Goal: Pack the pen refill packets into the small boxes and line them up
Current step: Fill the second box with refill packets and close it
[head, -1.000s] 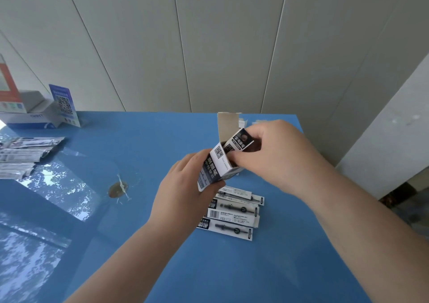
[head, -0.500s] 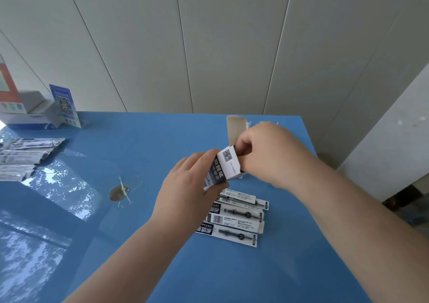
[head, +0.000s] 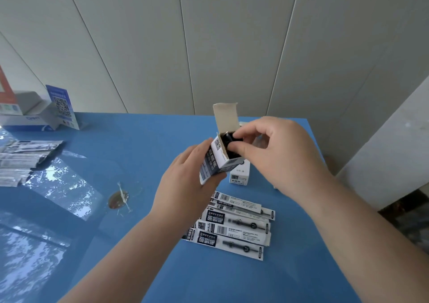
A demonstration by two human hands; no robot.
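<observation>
the left hand [head: 183,186] gripped a small white and dark printed cardboard box [head: 217,159] from its left side and from below, fingers curled round the lower part, so that the box was held tilted above the glossy blue table [head: 139,152]. its plain brown top flap [head: 226,118] stood open and upright. the right hand [head: 276,154] sat at the open mouth of the box, thumb and forefinger curled and pinching the dark ends of the pen refill packets inside the box [head: 229,140]; how deep they sat could not be told. the two hands were close together, one on either side of the box.

just behind and below the held box, a second small white box [head: 239,175] stood on the table, partly hidden by the right hand. nearer the person, under the gap between the forearms, a loose fan of flat white and black refill packets [head: 234,223] lay on the table, overlapping one another, well below the held box and touching neither hand.

at the far left edge lay a pile of silvery flat packets [head: 21,159]. behind them stood a white and blue carton [head: 25,117] and an upright blue card with a qr code [head: 61,105]. a small brownish mark [head: 118,199] showed on the table left of the left forearm.
</observation>
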